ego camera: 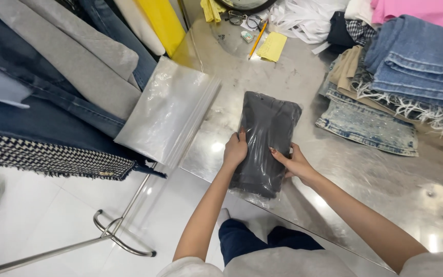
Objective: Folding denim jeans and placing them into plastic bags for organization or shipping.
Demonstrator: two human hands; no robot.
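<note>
Head view: left hand (pixel 235 150) and right hand (pixel 296 164) clamp opposite sides of a dark folded garment in a clear plastic bag (pixel 267 141), at the steel table's (pixel 385 184) six-o'clock edge; the slick film could slide floorward.

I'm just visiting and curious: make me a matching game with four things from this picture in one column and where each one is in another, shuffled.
Things:
1. bagged dark garment
2. pencil
3. stack of clear bags
4. folded jeans

Places:
A. far end of the table, beside a yellow note
B. between both hands
C. piled at the table's right side
D. at the table's left edge, by the hanging clothes

Pairs: 1-B, 2-A, 3-D, 4-C
</note>
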